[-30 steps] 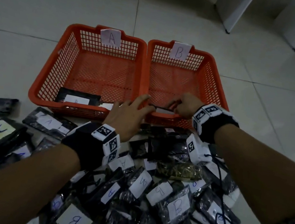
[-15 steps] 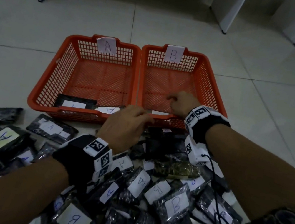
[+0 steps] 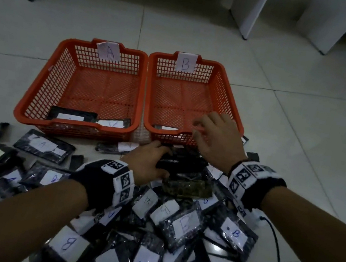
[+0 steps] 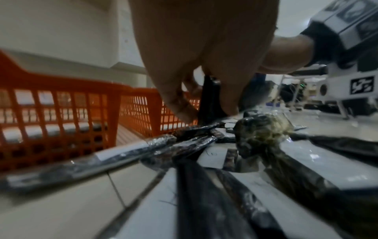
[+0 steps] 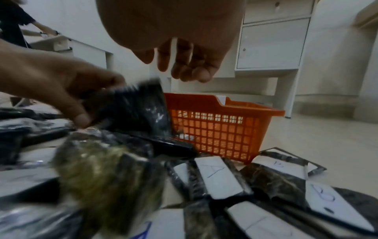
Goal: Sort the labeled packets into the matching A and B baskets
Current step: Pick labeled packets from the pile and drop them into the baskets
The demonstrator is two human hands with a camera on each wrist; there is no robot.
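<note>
**Left hand lifts a packet whose label is hidden**

The left hand [image 3: 148,163] curls its thumb and fingers round a dark packet [image 3: 176,162] at the far edge of the pile [image 3: 184,224], just near of basket B [image 3: 148,94]. The right hand [image 3: 216,138] hovers over that basket's near right corner, fingers loosely spread and holding nothing.

The risk is a wrong drop: the gripped packet shows no letter in any view (its label probably faces away), so dropping it unread could put it in the wrong basket. The slick wrapping could also slip, or drag a neighbouring packet along.

Half a second ago the left hand rested nearer basket A [image 3: 36,94]; it has since closed on the packet. The right hand has drawn back from deeper inside basket B.
</note>
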